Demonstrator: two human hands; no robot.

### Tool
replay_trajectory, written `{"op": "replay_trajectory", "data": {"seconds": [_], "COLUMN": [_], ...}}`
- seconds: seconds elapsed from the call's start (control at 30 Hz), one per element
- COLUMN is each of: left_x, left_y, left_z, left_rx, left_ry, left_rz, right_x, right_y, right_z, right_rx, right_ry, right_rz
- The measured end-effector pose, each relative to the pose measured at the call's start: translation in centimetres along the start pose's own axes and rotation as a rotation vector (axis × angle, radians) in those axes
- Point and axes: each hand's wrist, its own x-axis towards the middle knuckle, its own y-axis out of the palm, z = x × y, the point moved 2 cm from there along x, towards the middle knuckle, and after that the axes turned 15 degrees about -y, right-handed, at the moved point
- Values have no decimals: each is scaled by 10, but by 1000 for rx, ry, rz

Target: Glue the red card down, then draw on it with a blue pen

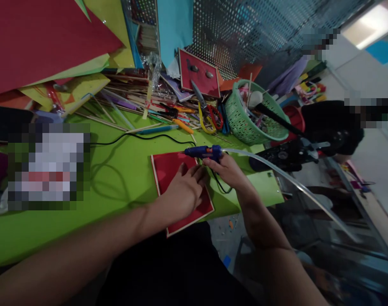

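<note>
A blue hot glue gun (202, 151) is gripped in my right hand (227, 170), its nozzle pointing left over the far edge of a red panel (163, 172). A long clear glue stick (276, 170) sticks out of the gun's back end and curves down to the right. The panel has pale strips along its edges and lies on the green table near my lap. My left hand (182, 189) rests on the panel, palm down with fingers stretched toward the gun. My palm and arm cover much of its middle.
Behind the panel lie scissors (209, 117), an orange-handled cutter (182, 125) and many thin sticks (130, 102). A green basket (244, 123) stands at the back right, beside a black stand (283, 153). Another red panel (199, 74) leans at the back. A black cord (143, 136) crosses the green table (117, 170).
</note>
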Motion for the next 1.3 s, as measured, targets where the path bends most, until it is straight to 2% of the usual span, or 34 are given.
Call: {"op": "replay_trajectory", "data": {"seconds": [0.13, 0.3, 0.43, 0.63, 0.8, 1.03, 1.3], "left_x": [0, -1, -1, -2, -2, -1, -3], "left_y": [2, 1, 3, 3, -1, 2, -9], "left_z": [1, 0, 0, 1, -1, 0, -3], "left_rx": [-16, 21, 13, -38, -26, -20, 65], "left_ry": [-11, 12, 11, 9, 14, 2, -8], "left_rz": [33, -46, -55, -12, -25, -4, 17], "right_x": [0, 0, 0, -1, -1, 0, -1], "right_y": [0, -1, 0, -1, -2, 0, -2], "right_z": [-1, 1, 0, -3, 0, 2, 0], "right_rx": [-12, -29, -44, -67, -101, -122, -233], "right_ry": [-6, 0, -14, -32, -34, -42, -30], "right_rz": [2, -8, 0, 7, 19, 27, 100]}}
